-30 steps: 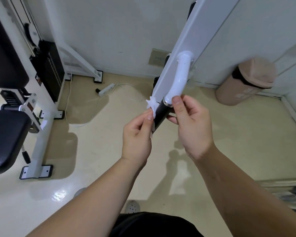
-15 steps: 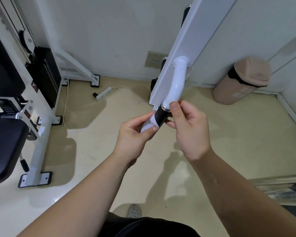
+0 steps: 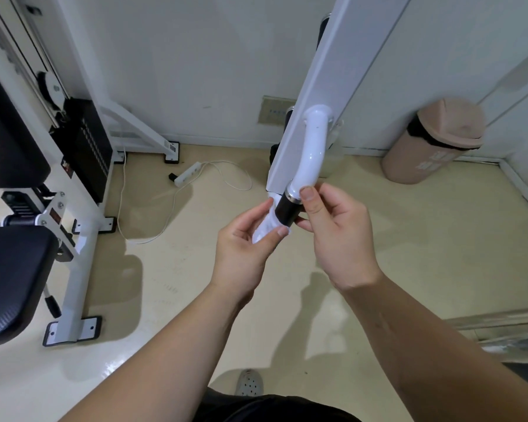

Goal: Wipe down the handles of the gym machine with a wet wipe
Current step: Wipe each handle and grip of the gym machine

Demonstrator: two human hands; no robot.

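- Right now my left hand [image 3: 244,248] pinches the wet wipe [image 3: 265,228] between thumb and fingertips, grip clamped on it; the wipe is bunched against the left side and lower end of the black handle [image 3: 287,211].
- My right hand [image 3: 339,236] holds the same handle from the right, thumb up by the metal ring at its top, fingers curled in below, grip closed on it.
- Handle sits at the end of a curved white tube [image 3: 313,147] fixed to a slanted white beam [image 3: 333,71].
- How far the wipe wraps behind the handle: hidden, can't tell.
- Brown bin [image 3: 433,141] by the wall at right, well apart.
- White power strip [image 3: 188,173] with its cord on the floor [image 3: 409,254].
- Black seat pad [image 3: 9,281] and weight stack [image 3: 86,147] at left.
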